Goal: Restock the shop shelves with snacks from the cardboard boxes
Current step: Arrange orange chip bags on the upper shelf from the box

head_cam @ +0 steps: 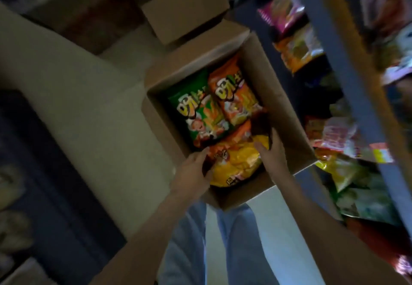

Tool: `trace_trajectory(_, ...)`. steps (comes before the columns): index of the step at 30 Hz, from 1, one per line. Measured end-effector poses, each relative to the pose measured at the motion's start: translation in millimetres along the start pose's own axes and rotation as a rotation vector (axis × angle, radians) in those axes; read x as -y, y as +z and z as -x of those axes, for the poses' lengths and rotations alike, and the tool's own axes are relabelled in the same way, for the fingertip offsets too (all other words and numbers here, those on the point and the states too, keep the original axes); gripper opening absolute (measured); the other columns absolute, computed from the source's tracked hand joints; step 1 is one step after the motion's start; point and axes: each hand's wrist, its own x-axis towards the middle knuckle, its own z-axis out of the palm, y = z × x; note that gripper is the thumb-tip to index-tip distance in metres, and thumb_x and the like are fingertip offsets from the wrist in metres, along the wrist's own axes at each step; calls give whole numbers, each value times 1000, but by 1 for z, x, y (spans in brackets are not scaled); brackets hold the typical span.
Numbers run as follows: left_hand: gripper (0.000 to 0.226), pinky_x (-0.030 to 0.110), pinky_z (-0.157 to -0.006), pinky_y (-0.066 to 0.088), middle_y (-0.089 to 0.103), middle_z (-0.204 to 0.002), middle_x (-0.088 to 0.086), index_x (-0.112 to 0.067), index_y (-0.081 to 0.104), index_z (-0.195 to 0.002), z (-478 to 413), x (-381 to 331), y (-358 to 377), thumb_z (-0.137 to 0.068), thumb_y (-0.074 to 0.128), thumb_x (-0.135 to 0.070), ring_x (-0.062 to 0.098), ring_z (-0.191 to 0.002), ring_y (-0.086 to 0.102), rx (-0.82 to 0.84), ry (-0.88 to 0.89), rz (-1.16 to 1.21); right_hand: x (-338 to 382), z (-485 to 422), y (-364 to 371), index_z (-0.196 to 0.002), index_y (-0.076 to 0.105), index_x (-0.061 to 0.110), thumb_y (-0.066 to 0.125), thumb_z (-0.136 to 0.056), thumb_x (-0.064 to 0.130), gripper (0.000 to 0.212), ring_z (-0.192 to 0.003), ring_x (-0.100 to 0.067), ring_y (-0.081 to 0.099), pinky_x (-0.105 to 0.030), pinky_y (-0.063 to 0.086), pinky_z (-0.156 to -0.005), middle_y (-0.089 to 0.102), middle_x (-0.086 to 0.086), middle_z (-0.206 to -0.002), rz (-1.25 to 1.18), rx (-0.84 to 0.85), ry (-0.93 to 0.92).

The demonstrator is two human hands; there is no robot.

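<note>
Both hands, left hand and right hand, clasp the side edges of a light, crinkly yellow snack bag inside the open cardboard box.

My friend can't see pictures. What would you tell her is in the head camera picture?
The left hand and the right hand grip a yellow snack bag by its sides inside an open cardboard box. A green bag and an orange bag lie side by side in the box, and stocked shelves stand to the right.
</note>
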Motion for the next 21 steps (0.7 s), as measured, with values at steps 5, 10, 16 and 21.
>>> trace_trajectory(5, 81, 36, -99, 37, 44, -140, 5, -19, 21, -151, -32, -18, 28, -87, 54, -55, 25, -123, 46, -111, 105, -201, -10, -20, 14, -134, 51, 24, 40, -103, 36, 35, -115, -23, 53, -31, 42, -90, 57, -5, -127, 57, 24, -56)
trace_trajectory(10, 113, 39, -113, 26, 25, -153, 9, -16, 5, -152, -45, -39, 43, -72, 65, -69, 26, -140, 26, 17, 89, -146, 0, -10, 14, -113, 62, 11, 38, -104, 31, 32, -91, -21, 62, -25, 41, -75, 64, -6, -97, 105, -135, -194)
trace_trajectory(16, 123, 40, -109, 34, 26, -150, 10, -20, -1, -151, -45, -54, 19, -66, 75, -64, 27, -135, 35, -100, 89, -111, 58, 11, -3, -102, 61, 17, 41, -102, 33, 26, -74, -1, 53, -14, 38, -65, 58, 1, -91, 1, -183, -385)
trace_trajectory(21, 106, 47, -87, 53, 57, -123, 15, -8, 37, -137, -48, -47, -21, -52, 89, -46, 33, -110, 58, -433, 280, -276, 100, 19, -29, -95, 65, 20, 41, -101, 31, 27, -80, 2, 60, -12, 47, -67, 65, 12, -87, -380, -51, -421)
